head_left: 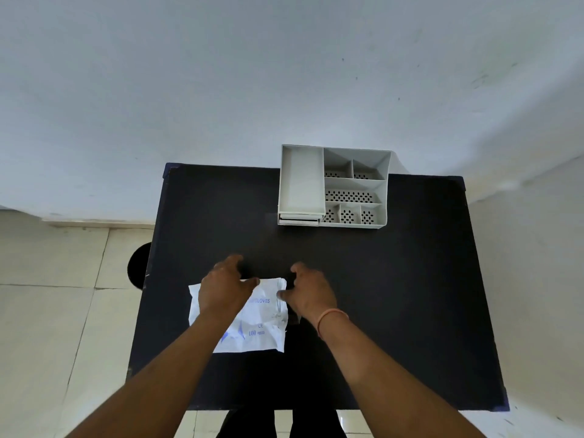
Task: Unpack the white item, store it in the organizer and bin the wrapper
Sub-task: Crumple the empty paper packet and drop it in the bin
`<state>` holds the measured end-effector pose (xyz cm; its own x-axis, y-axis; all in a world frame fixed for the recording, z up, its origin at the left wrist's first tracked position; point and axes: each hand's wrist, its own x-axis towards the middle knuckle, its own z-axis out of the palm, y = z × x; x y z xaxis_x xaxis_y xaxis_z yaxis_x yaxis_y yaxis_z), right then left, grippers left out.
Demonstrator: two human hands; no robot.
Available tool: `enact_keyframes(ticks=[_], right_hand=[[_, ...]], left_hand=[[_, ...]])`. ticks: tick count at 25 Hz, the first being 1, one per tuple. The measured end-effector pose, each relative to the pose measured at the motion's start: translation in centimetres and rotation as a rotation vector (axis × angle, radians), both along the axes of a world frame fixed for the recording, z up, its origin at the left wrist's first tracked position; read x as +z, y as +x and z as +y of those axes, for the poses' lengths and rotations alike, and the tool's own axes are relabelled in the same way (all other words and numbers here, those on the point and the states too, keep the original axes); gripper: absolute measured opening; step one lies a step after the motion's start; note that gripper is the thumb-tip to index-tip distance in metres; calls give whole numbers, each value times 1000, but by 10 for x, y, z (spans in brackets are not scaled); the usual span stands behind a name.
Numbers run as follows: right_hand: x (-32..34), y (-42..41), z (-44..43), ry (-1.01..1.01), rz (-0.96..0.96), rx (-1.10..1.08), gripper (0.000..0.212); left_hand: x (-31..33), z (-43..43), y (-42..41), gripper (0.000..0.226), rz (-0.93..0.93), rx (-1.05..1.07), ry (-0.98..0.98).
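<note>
Two bare forearms, sleeveless as far as the frame shows, end in a ringless left hand and right hand; a thin pink-orange band circles the right wrist, and dark trousers show below.

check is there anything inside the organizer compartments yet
No, every compartment of the organizer shows only bare floor, and the white packet lies on the table.

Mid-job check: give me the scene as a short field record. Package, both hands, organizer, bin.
package: white printed packet, flat on the black table, near edge, apparently unopened
left hand: resting on the packet's upper left part
right hand: fingertips pinching the packet's top right corner
organizer: white, far side of table, visible compartments empty
bin: dark round shape on the floor left of the table, possibly the bin
</note>
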<state>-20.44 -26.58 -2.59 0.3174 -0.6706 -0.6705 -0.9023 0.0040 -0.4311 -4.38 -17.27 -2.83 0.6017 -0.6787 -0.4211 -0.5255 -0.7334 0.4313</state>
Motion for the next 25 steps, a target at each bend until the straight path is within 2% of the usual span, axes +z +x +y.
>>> enact_keyframes(ticks=[2,4,6,8,10,13,18,22,24,25], right_hand=[[-7,7,21,81,32,-2,67],[-15,16,36,137,19,-78,61],[-22,22,45,193,-25,-211,48],[-23,25,50,251,-74,-342,25],[-11,32,54,372,-198,-493,9],[23,39,40,561,-479,-708,11],[75,38,17,843,-863,-811,19],[95,39,27,999,-1013,-780,20],[101,38,35,1004,-1014,-773,19],[104,36,39,992,-997,-770,22]], left_hand=[[-6,27,-3,72,37,58,76],[-10,46,-5,79,95,108,120],[-16,61,-6,82,215,142,116],[-19,70,-2,81,331,156,95],[-15,71,8,75,455,254,0],[9,58,28,64,592,436,-212],[55,34,47,74,867,338,-246],[80,40,38,49,1305,317,-403],[87,52,29,44,1403,320,-440],[90,58,25,43,1395,351,-450]])
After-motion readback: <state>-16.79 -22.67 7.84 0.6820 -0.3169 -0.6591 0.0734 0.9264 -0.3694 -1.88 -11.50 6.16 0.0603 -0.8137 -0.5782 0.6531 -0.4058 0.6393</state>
